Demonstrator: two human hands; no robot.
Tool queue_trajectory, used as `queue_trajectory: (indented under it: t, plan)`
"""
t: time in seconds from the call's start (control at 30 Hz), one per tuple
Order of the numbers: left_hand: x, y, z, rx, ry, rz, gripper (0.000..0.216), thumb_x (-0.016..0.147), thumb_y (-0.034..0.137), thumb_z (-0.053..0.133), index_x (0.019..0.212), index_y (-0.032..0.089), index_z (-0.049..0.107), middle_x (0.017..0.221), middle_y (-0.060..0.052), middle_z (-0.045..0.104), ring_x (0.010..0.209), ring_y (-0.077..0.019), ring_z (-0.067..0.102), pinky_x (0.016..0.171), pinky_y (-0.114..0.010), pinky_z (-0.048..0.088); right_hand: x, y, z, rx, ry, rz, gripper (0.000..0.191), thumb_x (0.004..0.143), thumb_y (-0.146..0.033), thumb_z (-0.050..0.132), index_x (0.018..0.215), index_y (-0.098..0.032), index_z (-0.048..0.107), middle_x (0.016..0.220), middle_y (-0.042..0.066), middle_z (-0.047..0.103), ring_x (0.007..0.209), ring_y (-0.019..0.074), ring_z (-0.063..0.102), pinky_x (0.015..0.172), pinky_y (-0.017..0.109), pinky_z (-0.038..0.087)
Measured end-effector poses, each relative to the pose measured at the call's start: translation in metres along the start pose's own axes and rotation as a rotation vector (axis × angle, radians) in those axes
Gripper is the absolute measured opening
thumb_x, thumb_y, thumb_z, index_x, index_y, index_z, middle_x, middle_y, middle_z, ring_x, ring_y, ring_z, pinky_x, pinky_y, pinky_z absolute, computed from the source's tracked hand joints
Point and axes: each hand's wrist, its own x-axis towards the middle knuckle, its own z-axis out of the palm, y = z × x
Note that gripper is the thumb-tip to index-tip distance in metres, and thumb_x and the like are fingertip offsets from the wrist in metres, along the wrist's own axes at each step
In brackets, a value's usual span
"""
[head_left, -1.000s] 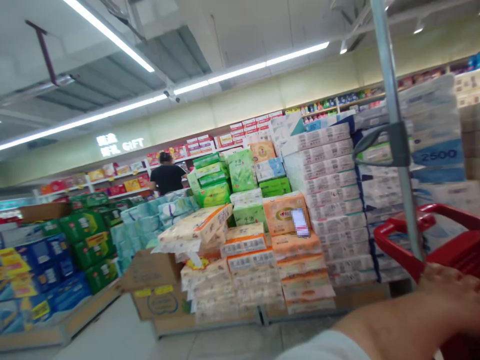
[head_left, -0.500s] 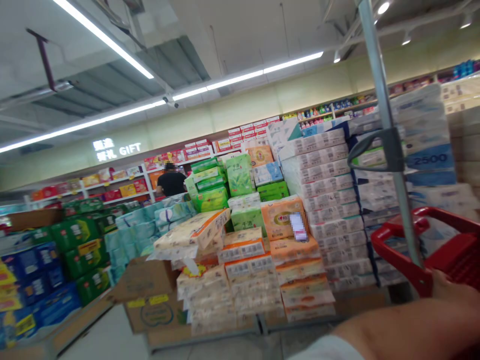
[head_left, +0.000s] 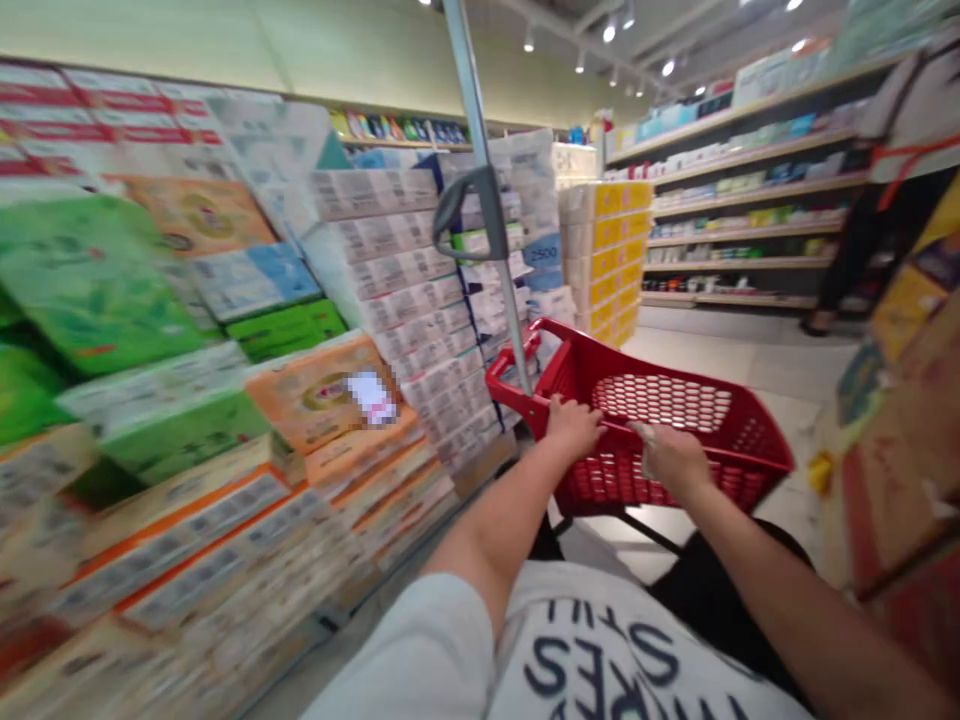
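A red plastic shopping cart (head_left: 761, 440) with perforated sides stands in front of my body, turned sideways. My left hand (head_left: 576, 428) grips its near rim, close to the red handle end, with the fingers over the edge. Farther along the same rim is my right hand (head_left: 677, 462), its fingers curled around it; a pale, blurred patch shows at the fingertips. A metal pole (head_left: 469, 90) rises beside the handle end and bears a grey loop grip (head_left: 472, 215). What lies low in the cart is hidden by its side.
Stacked tissue packs (head_left: 322, 400) fill the left, beside taller white stacks (head_left: 397, 270). Yellow-and-white cartons (head_left: 619, 255) stand beyond the cart. Stocked shelves (head_left: 750, 210) line the back right. A person (head_left: 862, 220) stands at the right, near cardboard boxes (head_left: 892, 500).
My view has swung right and down, bringing the whole cart and both hands into sight. Earlier only one forearm and a hand at the cart's handle end showed.
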Motion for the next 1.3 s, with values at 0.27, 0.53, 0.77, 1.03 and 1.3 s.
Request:
queue_trajectory:
  t: [0.27,0.53,0.77,1.03,1.3]
  plan:
    - [0.006,-0.001,0.012,-0.002,0.073,-0.005,0.032,0.092,0.047,0.043,0.098,0.024,0.064,0.098,-0.007,0.068,0.098,-0.0262,0.056,0.096,-0.054,0.024,0.031,-0.015,-0.011,0.125,-0.276,0.225,0.033,0.095,-0.039,0.033,0.103,-0.024,0.061,0.09,0.006,0.066,0.077,0.0178,0.061,0.068,0.028,0.037]
    - [0.013,0.002,0.002,-0.017,-0.068,-0.073,0.047,0.09,0.055,0.04,0.096,0.019,0.069,0.101,-0.012,0.069,0.098,-0.0304,0.059,0.094,-0.052,0.027,0.015,-0.02,-0.007,0.126,-0.096,0.201,0.035,0.095,-0.038,0.033,0.106,-0.021,0.061,0.094,0.008,0.066,0.084,0.02,0.061,0.075,0.03,0.037]
    - [0.02,-0.001,-0.003,-0.027,-0.196,-0.087,0.051,0.088,0.06,0.039,0.1,0.021,0.07,0.103,-0.014,0.07,0.098,-0.0331,0.06,0.093,-0.054,0.026,0.039,-0.012,-0.017,0.322,-0.253,0.313,0.057,0.097,-0.054,0.016,0.097,-0.026,0.066,0.079,0.005,0.067,0.072,0.0176,0.06,0.059,0.026,0.032]
    - [0.005,-0.006,0.01,0.007,0.045,0.02,0.035,0.088,0.048,0.049,0.096,0.02,0.068,0.098,-0.01,0.071,0.094,-0.0261,0.061,0.089,-0.044,0.029,0.01,-0.017,0.005,0.154,0.078,0.049,0.028,0.091,-0.029,0.042,0.109,-0.018,0.06,0.095,0.008,0.065,0.086,0.0196,0.056,0.076,0.029,0.032]
    - [0.005,-0.003,0.015,0.01,0.09,0.011,0.032,0.086,0.047,0.053,0.092,0.019,0.068,0.093,-0.008,0.071,0.089,-0.0249,0.061,0.088,-0.044,0.029,-0.013,0.015,0.023,0.068,0.256,-0.062,0.038,0.084,-0.021,0.048,0.121,-0.018,0.054,0.107,0.009,0.062,0.096,0.0214,0.05,0.089,0.034,0.028]
